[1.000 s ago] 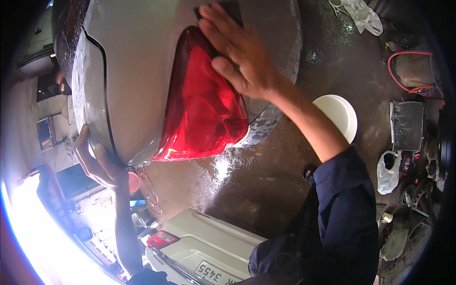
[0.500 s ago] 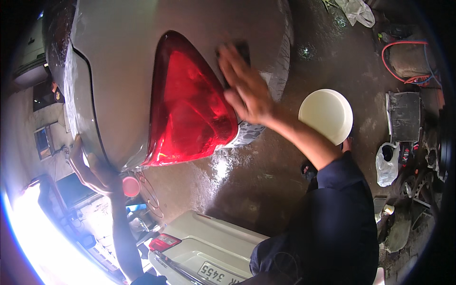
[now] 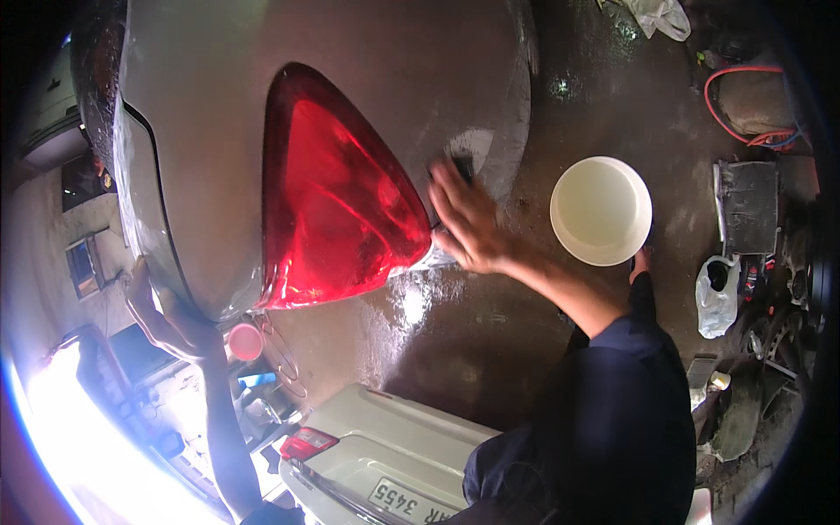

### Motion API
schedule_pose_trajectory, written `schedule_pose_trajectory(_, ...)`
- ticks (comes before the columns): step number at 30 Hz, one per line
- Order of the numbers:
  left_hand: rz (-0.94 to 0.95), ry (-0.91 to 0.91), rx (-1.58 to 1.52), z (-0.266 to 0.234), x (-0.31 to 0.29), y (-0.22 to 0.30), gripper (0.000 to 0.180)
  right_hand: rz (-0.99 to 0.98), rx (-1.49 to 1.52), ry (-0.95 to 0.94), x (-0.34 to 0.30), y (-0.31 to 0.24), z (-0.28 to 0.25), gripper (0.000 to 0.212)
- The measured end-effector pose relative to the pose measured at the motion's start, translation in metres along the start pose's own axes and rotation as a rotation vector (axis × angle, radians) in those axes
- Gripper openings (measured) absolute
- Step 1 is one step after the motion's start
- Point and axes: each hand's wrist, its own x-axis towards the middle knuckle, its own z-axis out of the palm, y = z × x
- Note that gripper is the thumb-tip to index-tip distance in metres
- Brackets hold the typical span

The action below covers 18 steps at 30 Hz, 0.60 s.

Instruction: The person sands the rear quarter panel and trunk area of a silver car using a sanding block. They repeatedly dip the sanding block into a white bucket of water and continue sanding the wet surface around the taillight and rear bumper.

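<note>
A silver-grey car body (image 3: 201, 96) with dull, wet-looking paint fills the upper left, a red tail light (image 3: 337, 206) set into it. My right hand (image 3: 472, 223) lies against the panel to the right of the lamp, slightly blurred. Beneath its fingers is a small dark pad (image 3: 464, 166), pressed to the surface next to a pale patch (image 3: 472, 144). My left hand (image 3: 171, 315) rests at the car's left edge, beside a panel gap, with fingers apart and nothing held.
A white bucket (image 3: 601, 210) stands on the wet floor (image 3: 490, 332) to the right. Behind me is a pale car (image 3: 394, 429). A pink bucket (image 3: 245, 342) sits at lower left. Along the right lie a plastic bag (image 3: 717, 302), a red hose (image 3: 710, 96) and assorted parts.
My right hand has slid down and slightly right across the panel with the dark pad, uncovering the pale patch. The left hand stays at the car's edge.
</note>
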Motion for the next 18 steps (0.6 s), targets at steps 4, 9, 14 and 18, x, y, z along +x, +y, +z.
schedule_pose_trajectory(4,-0.019,0.022,-0.026,0.001,-0.001,0.007,0.056,-0.074,-0.108,-0.053,0.065,0.009,-0.014,0.07)
schedule_pose_trajectory(9,0.026,0.009,0.007,0.002,0.0,0.004,0.054,-0.053,-0.088,0.04,0.183,0.019,-0.026,0.076)
schedule_pose_trajectory(14,0.021,0.029,-0.034,0.004,0.0,0.009,0.052,0.106,0.039,0.003,0.03,-0.008,0.009,0.08)
schedule_pose_trajectory(18,0.011,0.029,-0.046,0.0,-0.001,0.008,0.052,0.058,-0.1,-0.075,0.103,0.017,-0.017,0.078)
